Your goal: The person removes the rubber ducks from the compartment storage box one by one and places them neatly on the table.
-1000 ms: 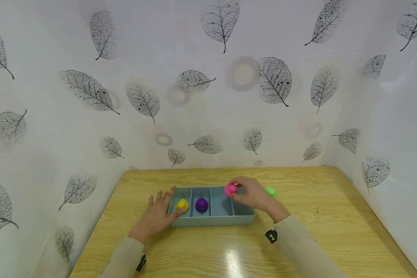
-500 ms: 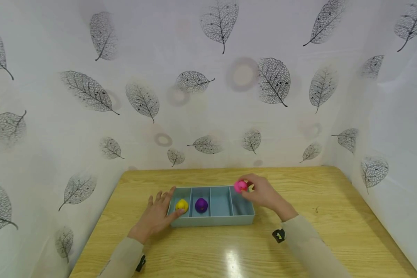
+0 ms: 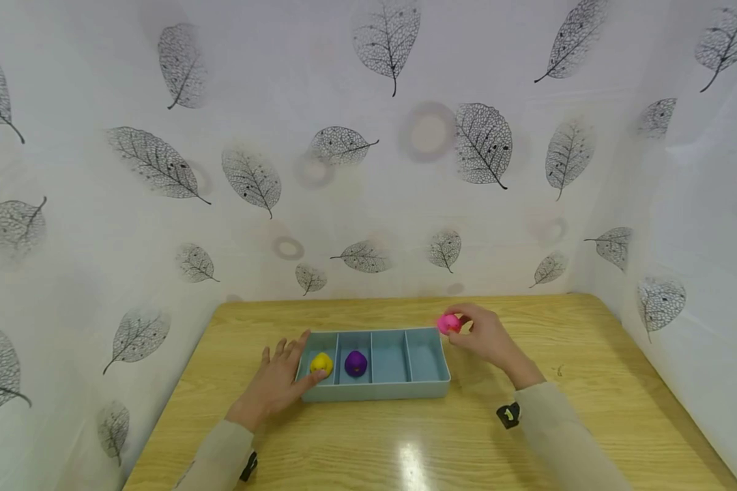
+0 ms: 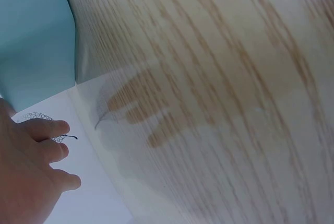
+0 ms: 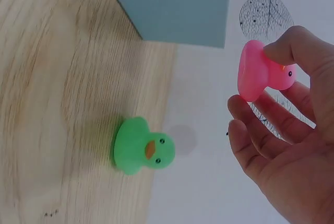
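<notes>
Between the thumb and fingers of my right hand [image 3: 491,336] is a pink rubber duck [image 3: 450,324], held just past the far right corner of a blue-grey divided tray [image 3: 374,391]. The right wrist view shows this pink duck [image 5: 253,70] raised above the table. On the wood below stands a green rubber duck [image 5: 136,148], hidden behind my right hand in the head view. My left hand [image 3: 276,382] rests with spread fingers against the tray's left end, its thumb over the front rim. A yellow duck [image 3: 321,363] sits in the leftmost compartment, a purple duck [image 3: 355,363] in the one beside it.
The tray's two right-hand compartments hold nothing. It stands on a glossy wooden table [image 3: 344,443]. Pale sheeting [image 3: 368,204] printed with dark leaves rises behind the table and along both sides.
My right hand has carried the pink duck rightward, from over the tray to beyond its right end. The green duck has passed out of sight behind that hand. My left hand stays put.
</notes>
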Demonstrator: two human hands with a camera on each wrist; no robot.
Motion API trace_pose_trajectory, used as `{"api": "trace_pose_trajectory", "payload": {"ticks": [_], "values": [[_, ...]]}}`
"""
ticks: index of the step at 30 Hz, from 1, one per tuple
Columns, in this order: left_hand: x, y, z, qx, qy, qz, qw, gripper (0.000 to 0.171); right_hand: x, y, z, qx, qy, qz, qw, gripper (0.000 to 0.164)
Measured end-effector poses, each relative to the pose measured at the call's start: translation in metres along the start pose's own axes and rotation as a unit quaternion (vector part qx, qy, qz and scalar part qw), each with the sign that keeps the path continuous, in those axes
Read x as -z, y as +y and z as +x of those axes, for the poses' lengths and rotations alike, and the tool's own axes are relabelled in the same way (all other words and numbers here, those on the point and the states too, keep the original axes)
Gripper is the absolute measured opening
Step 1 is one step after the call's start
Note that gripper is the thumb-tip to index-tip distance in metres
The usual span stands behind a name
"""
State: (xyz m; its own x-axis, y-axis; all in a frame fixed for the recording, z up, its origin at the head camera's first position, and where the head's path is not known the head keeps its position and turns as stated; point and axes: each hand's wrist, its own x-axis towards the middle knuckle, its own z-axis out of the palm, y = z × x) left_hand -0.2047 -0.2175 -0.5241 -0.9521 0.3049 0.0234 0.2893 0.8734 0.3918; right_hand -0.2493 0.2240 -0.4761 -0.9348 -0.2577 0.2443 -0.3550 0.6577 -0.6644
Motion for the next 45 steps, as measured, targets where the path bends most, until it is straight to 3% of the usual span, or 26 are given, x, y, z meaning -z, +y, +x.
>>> {"api": "trace_pose_trajectory", "payload": {"ticks": [14, 23, 45], "values": [[0.000, 0.000, 0.000, -0.003, 0.005, -0.002, 1.0000, 0.091, 0.027, 0.027, -0.008, -0.068, 0.000, -0.017, 0.998, 0.044], [0.000, -0.001, 0.000, -0.007, 0.013, -0.003, 0.9999, 0.091, 0.042, 0.043, -0.015, -0.076, 0.015, -0.032, 0.997, 0.044], [-0.003, -0.003, 0.000, -0.011, 0.011, -0.005, 0.9999, 0.091, 0.039, 0.080, -0.031, -0.113, 0.007, -0.037, 0.993, 0.048]]}}
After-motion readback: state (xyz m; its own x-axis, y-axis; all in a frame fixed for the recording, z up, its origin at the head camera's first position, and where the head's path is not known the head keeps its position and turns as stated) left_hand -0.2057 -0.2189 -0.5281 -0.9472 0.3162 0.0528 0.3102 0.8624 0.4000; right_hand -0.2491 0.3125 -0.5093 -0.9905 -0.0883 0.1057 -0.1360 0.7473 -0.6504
